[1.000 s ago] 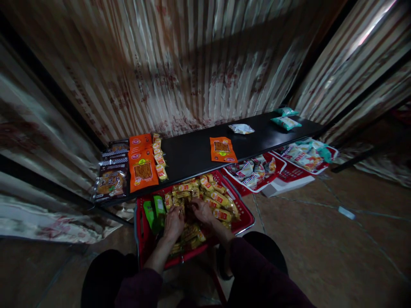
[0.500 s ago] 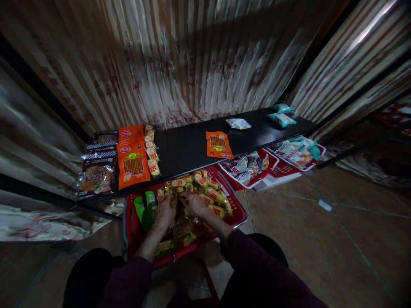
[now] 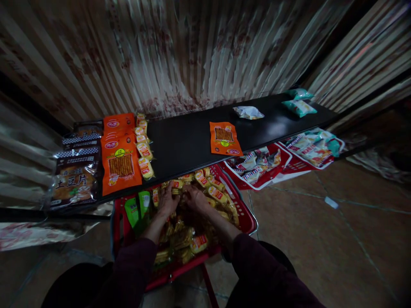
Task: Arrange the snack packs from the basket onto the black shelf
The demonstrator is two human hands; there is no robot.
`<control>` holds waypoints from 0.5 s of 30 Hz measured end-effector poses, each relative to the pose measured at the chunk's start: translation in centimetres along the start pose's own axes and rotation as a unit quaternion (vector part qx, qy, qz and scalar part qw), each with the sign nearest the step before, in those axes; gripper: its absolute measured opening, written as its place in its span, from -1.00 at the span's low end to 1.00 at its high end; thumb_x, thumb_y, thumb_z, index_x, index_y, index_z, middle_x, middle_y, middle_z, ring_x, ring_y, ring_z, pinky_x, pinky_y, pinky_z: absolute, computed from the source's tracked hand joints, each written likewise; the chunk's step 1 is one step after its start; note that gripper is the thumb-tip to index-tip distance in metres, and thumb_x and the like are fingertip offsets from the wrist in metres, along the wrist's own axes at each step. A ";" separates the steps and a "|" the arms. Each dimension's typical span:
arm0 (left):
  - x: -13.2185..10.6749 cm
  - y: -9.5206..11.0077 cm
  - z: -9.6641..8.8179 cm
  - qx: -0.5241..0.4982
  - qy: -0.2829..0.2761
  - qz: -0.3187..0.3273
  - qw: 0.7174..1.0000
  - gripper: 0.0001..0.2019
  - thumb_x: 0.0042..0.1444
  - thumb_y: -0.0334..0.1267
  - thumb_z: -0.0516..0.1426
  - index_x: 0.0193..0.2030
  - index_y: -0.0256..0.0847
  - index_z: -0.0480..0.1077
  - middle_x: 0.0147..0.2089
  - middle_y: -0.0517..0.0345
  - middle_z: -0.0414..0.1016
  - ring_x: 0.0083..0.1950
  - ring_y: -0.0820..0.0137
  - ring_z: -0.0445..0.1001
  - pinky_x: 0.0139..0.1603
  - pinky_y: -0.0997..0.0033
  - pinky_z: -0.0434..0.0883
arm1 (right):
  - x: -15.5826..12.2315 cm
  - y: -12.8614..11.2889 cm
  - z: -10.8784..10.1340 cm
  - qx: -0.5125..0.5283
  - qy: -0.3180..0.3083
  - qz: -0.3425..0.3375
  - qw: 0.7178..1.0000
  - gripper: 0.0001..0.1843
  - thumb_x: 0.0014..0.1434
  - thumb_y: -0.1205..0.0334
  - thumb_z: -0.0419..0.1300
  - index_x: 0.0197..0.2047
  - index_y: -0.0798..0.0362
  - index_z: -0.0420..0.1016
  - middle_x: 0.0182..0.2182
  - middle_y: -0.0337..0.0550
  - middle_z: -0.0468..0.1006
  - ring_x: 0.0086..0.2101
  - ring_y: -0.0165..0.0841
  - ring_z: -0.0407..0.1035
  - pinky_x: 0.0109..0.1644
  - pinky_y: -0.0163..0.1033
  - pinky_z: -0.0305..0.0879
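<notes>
A red shopping basket in front of me holds many small yellow biscuit packs with red-and-white labels. Both of my hands reach down into it. My left hand has its fingers and thumb around a biscuit pack near the basket's far side. Close beside it, my right hand has curled fingers among the packs, and what they hold is hidden. Green packets stand at the basket's left end. On the shelf above, a column of the same biscuit packs lies beside orange snack bags.
The black shelf also carries dark potato-slice bags, a single orange bag, a white packet and teal packets. Red baskets of snacks sit below on the right. A pleated curtain hangs behind.
The view has shifted, with the shelf goods appearing nearer. My hands stay in the basket; the left fingers have moved onto a biscuit pack near the far side. A labelled pack now shows near the front.
</notes>
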State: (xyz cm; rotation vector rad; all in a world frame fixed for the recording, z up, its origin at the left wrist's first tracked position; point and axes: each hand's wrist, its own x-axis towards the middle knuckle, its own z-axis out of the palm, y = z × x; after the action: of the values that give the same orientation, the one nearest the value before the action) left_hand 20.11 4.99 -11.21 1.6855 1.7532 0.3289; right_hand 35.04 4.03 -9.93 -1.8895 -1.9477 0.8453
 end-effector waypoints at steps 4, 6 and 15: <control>0.8 -0.1 -0.3 -0.067 -0.007 -0.001 0.998 -0.40 0.05 -0.29 0.09 0.28 -0.17 0.17 0.24 -0.05 0.29 0.25 0.24 0.24 0.23 0.28 0.18 | 0.8 0.1 -0.6 0.017 0.002 0.013 1.000 -0.66 0.17 0.25 0.08 0.01 0.12 0.42 -0.08 0.02 0.54 -0.09 -0.26 0.44 0.00 -0.24 0.29; 1.1 -0.1 -0.8 -0.117 -0.026 -0.007 0.993 -0.42 0.03 -0.33 0.08 0.25 -0.14 0.21 0.24 0.00 0.30 0.17 0.28 0.34 0.18 0.31 0.23 | 1.3 0.0 -0.8 0.034 0.019 0.037 0.999 -0.60 0.18 0.21 0.08 0.07 0.15 0.35 -0.10 0.06 0.54 -0.12 -0.24 0.45 -0.03 -0.23 0.29; -0.5 0.3 -4.1 -0.228 -0.093 -0.010 0.969 -0.65 0.00 -0.30 0.08 -0.03 -0.20 0.40 -0.04 -0.01 0.50 -0.09 0.27 0.47 -0.04 0.30 0.35 | 3.5 0.2 0.0 0.218 0.087 0.073 0.969 -0.69 0.12 0.13 0.07 -0.10 0.09 0.38 -0.28 -0.08 0.55 -0.28 -0.27 0.44 -0.15 -0.18 0.32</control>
State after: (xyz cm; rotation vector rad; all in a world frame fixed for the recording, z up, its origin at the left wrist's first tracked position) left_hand 17.78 5.71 -7.81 1.3206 1.4234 0.5040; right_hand 34.87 7.42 -10.68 -1.7819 -1.3950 1.0132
